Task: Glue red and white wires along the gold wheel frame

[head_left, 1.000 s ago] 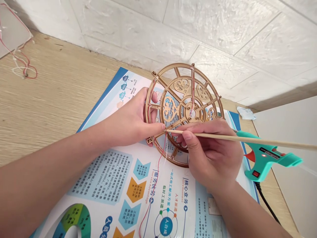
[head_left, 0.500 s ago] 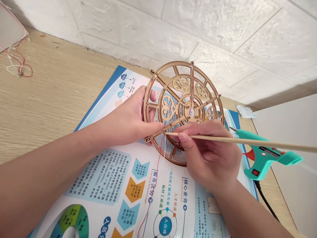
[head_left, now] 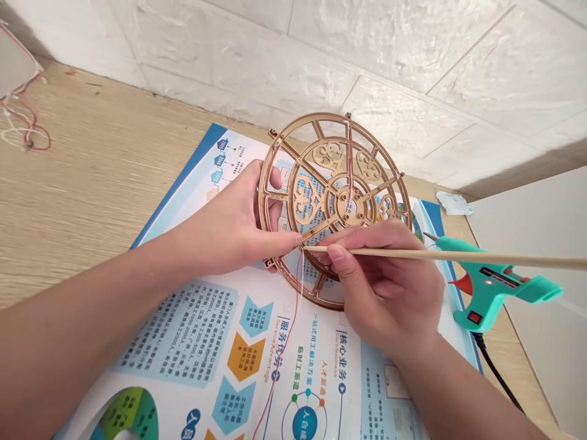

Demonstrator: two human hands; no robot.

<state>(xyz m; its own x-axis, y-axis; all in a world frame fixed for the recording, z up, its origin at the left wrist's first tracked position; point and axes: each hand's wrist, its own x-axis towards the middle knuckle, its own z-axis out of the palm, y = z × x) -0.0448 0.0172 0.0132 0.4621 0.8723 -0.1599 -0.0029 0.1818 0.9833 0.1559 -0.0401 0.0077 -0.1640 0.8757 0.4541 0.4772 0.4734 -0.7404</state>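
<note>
A round laser-cut wooden wheel [head_left: 312,198] with ornate scrollwork and spokes stands tilted above a printed poster. My left hand [head_left: 233,214] grips its lower left rim, with the thumb along a spoke and fingers behind it. My right hand [head_left: 385,287] pinches a thin wooden stick [head_left: 458,255], whose tip rests where a spoke meets the rim, next to my left thumb. Red and white wires [head_left: 299,293] run along the spokes and hang down from that spot. The hand partly hides the wheel's lower right section.
A teal hot glue gun [head_left: 495,293] with a black cord lies at the right, beyond my right hand. The poster [head_left: 183,330] covers a wooden table [head_left: 92,183] against a white brick-textured wall [head_left: 321,61]. A loop of red and white wire [head_left: 25,131] lies far left.
The whole view has drifted, so the wheel and hands sit further left. The stick's far end has risen, leaving it nearly level, with its tip still at the spoke.
</note>
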